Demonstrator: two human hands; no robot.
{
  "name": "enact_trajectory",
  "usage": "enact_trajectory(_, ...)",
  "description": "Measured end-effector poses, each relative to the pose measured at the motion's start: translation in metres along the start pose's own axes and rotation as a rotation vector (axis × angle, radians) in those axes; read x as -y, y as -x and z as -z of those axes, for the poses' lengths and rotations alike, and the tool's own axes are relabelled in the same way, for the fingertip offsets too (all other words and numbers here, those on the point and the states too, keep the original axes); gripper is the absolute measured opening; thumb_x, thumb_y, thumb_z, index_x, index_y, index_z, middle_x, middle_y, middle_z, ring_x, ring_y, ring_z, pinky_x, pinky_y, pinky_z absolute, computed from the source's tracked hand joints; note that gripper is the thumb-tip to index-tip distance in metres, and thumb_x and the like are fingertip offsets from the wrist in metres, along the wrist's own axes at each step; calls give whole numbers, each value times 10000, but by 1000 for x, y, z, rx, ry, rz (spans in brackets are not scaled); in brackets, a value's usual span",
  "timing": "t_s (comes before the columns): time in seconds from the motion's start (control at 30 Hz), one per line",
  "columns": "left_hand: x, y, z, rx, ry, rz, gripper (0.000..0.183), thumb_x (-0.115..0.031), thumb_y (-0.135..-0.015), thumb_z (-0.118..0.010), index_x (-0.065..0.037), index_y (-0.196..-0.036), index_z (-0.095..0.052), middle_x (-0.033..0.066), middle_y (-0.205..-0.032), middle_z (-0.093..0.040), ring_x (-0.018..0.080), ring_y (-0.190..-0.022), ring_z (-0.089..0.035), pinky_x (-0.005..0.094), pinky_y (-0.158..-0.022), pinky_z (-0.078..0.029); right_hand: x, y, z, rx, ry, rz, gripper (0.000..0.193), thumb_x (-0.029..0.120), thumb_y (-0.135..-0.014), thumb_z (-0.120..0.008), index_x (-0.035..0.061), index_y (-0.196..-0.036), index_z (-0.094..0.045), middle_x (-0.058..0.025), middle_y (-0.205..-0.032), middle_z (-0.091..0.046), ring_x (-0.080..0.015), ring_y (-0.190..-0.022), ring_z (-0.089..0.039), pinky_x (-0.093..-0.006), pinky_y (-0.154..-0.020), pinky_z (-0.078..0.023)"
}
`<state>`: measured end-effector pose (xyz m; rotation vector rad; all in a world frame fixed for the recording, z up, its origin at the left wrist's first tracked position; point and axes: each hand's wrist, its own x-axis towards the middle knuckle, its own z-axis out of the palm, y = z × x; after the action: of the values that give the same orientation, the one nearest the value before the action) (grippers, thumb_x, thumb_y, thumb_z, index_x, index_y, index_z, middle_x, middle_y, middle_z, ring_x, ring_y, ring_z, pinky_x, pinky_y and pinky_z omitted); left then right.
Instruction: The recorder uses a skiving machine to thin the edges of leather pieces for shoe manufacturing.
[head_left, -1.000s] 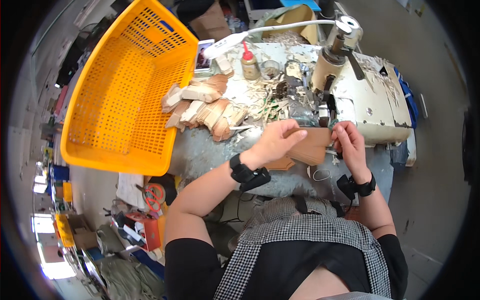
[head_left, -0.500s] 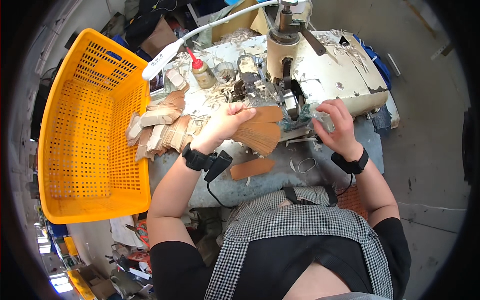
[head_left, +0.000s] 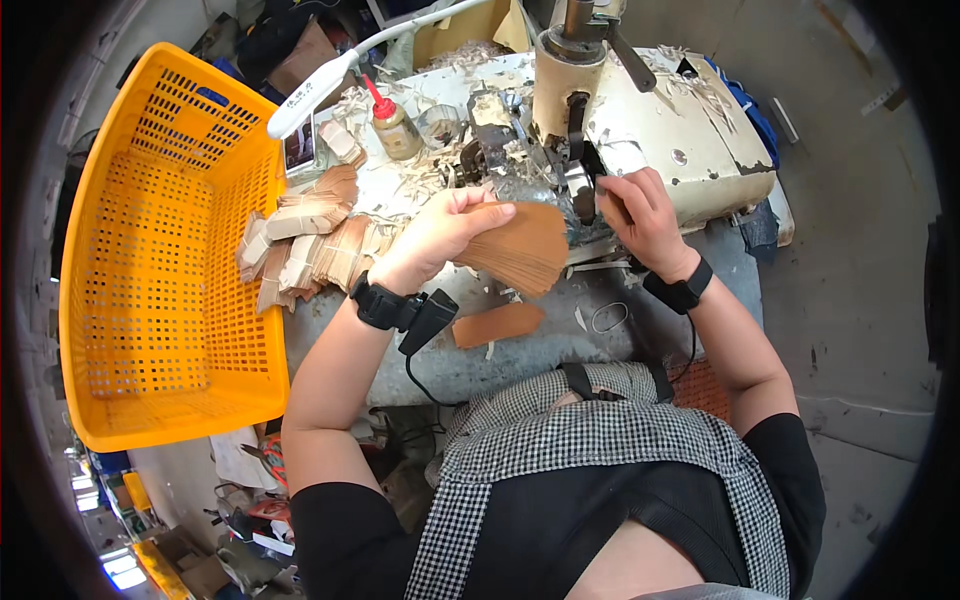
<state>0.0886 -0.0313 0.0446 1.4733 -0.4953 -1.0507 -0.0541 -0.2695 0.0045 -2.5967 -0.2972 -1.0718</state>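
Right hand [head_left: 645, 222] has moved closer to the machine [head_left: 690, 150] since the earlier frame, its spread fingers now curled; a brownish edge shows at the fingertips, grip cannot be told. Left hand [head_left: 437, 235], centre of frame, grasps a fanned stack of brown pieces [head_left: 522, 245], thumb on top. Below it, one loose brown piece [head_left: 498, 326] lies on the counter [head_left: 560, 347], near a thin loop [head_left: 609, 318]. Tied bundles [head_left: 320, 240] left of centre, beside the yellow basket [head_left: 180, 432], far left. Red-capped bottle [head_left: 397, 135] upper centre.

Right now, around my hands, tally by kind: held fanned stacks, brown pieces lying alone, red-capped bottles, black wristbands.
Fanned stack of thin brown pieces: 1
Flat brown oblong piece lying alone: 1
Cylindrical red-capped bottle: 1
Black strapped wristbands: 2
Total: 5
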Motion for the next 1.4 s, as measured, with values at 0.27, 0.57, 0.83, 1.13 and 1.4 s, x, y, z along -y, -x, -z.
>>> enact_trajectory(0.27, -1, -19, -13, -83, -260, 14, 182, -242, -911, -659, -81, -833, -623, -50, -771, -622, 15, -686, -552, 190, -637, -444, 5, -6, 4, 54, 118, 157, 339, 90, -712, -733, 44, -1012, -584, -81, -871, -573, -271, -812, -538, -359, -717, -442)
enact_trajectory(0.57, 7, -11, 4, -20, -33, 6, 176, -248, -911, -660, -91, -835, -636, -54, -778, -626, 8, -699, -559, 180, -627, -443, -8, 0, 0, -45, -189, -61, 290, -37, -719, -661, 23, -955, -504, -116, -984, -613, -319, -934, -566, -378, -824, -463)
enact_trajectory(0.83, -3, -11, -16, 63, -171, -29, 192, -259, -908, -661, -73, -863, -647, -39, -809, -645, 8, -699, -557, 187, -610, -445, -7, -8, -4, 44, -138, -32, 388, -18, -684, -696, 40, -1016, -502, -126, -965, -574, -327, -915, -532, -405, -799, -440)
enact_trajectory(1.13, 10, -11, 14, -25, -94, 32, 233, -276, -909, -659, -44, -892, -662, -30, -791, -649, 22, -670, -563, 197, -603, -448, -8, -4, -1, -38, -147, -82, 493, 159, -662, -844, 46, -1006, -510, -111, -924, -523, -273, -786, -481, -363, -693, -422)
enact_trajectory(1.4, 2, -11, -11, 46, -194, -67, 260, -306, -882, -678, -46, -902, -671, -23, -784, -648, 40, -667, -568, 204, -600, -446, -7, -8, 0, 63, -102, -26, 528, 152, -638, -857, 47, -999, -486, -102, -945, -527, -296, -885, -513, -386, -776, -450)
